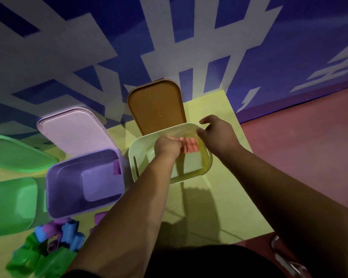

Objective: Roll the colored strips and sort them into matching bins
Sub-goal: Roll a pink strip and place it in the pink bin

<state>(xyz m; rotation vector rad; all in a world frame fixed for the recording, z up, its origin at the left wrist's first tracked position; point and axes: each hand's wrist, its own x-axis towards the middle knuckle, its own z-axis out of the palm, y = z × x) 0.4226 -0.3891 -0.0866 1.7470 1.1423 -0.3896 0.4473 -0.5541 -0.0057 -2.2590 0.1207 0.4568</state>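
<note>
A pale yellow bin (136,157) stands open on the yellow mat, its orange lid (157,105) leaning back against the wall. Rolled pink strips (191,145) lie inside it at the far end. My left hand (167,147) reaches into this bin with its fingers curled around a pink roll next to the others. My right hand (217,135) grips the bin's far right corner. A purple bin (68,177) holds one purple roll (117,167) against its right wall. A green bin (10,203) stands at the far left.
Loose green, blue and purple strips (54,243) lie heaped on the yellow mat (219,207) at the lower left. The purple bin's pink lid (74,131) and a green lid (14,153) lean on the blue-and-white wall. Red floor (299,147) lies to the right.
</note>
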